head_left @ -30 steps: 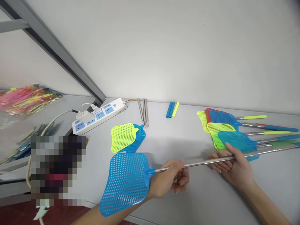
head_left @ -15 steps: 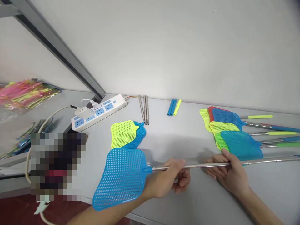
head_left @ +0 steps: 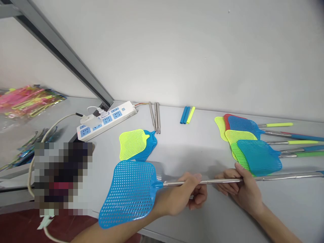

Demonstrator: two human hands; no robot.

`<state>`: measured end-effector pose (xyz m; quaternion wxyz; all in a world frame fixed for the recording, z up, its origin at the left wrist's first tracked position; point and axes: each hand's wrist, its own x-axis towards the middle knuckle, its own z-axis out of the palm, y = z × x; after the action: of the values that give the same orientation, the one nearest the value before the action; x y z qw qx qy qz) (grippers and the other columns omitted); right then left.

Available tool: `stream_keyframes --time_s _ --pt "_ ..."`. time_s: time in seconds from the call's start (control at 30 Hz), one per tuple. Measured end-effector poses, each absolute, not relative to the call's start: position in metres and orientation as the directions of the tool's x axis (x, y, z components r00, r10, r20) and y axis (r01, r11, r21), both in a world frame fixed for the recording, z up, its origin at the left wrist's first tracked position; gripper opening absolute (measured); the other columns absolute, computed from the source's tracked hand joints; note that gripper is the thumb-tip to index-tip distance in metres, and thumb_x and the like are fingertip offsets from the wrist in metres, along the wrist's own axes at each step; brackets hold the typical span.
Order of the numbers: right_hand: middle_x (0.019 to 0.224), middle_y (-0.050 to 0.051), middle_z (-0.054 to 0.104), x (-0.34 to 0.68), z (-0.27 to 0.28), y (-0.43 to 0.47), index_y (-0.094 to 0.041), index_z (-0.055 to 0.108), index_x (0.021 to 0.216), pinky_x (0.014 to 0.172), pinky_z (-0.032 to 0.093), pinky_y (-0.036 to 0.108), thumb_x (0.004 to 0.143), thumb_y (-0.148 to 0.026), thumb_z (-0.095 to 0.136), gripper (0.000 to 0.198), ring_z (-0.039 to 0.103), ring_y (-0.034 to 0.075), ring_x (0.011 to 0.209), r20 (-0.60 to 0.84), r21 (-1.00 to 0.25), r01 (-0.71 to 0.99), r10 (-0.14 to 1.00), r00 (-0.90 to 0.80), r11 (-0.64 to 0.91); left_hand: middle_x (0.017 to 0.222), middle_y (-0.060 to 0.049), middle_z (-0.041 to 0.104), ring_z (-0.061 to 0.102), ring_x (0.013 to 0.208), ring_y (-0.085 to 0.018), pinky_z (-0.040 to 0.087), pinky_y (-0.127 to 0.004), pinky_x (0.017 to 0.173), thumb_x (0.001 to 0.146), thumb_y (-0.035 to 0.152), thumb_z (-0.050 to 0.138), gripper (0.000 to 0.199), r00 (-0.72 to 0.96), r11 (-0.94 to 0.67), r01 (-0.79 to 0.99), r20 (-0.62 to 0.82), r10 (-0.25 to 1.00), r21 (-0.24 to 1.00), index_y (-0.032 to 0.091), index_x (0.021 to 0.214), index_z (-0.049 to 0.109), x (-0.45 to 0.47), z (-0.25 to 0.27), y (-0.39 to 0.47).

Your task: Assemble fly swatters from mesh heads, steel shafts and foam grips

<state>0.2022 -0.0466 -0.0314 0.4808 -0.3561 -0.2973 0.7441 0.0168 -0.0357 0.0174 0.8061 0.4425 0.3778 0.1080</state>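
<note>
A blue fly swatter (head_left: 131, 194) stretches across the front of the table, its mesh head at the left and its long telescopic metal rod running off to the right. My left hand (head_left: 186, 194) is closed round the rod near the head. Further along, my right hand (head_left: 239, 185) grips the same rod between thumb and fingers. Just beyond the right hand lies a pile of swatters with a teal-blue head (head_left: 260, 158) on top. Behind the held head rest a loose yellow swatter head (head_left: 133, 144) and blue ones (head_left: 149, 150) partly beneath it.
Several metal rods (head_left: 157, 118) and short blue and yellow sleeves (head_left: 187, 115) lie near the wall. A white power strip (head_left: 107, 120) with plugs and a cable sits at the back left, by a grey metal post (head_left: 68, 57). Plastic bags of colourful items (head_left: 30, 101) lie farther left.
My right hand has shifted slightly left along the rod, towards my left hand. The swatter stays held in both hands, its rod marginally lower at the right.
</note>
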Motion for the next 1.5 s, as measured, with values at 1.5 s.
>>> stream_keyframes --time_s 1.5 --pt "0.035 -0.002 0.035 0.198 -0.038 -0.042 -0.019 0.040 0.044 0.045 0.026 0.027 0.085 -0.047 0.028 0.051 0.037 0.012 0.039 -0.296 -0.892 -0.235 0.891 -0.344 -0.386 0.040 0.006 0.026 0.024 0.039 -0.006 0.019 -0.023 0.043 0.085 0.038 0.021 0.043 0.576 0.493 0.075 -0.441 0.688 0.867 0.017 0.049 0.033 0.028 -0.006 -0.031"
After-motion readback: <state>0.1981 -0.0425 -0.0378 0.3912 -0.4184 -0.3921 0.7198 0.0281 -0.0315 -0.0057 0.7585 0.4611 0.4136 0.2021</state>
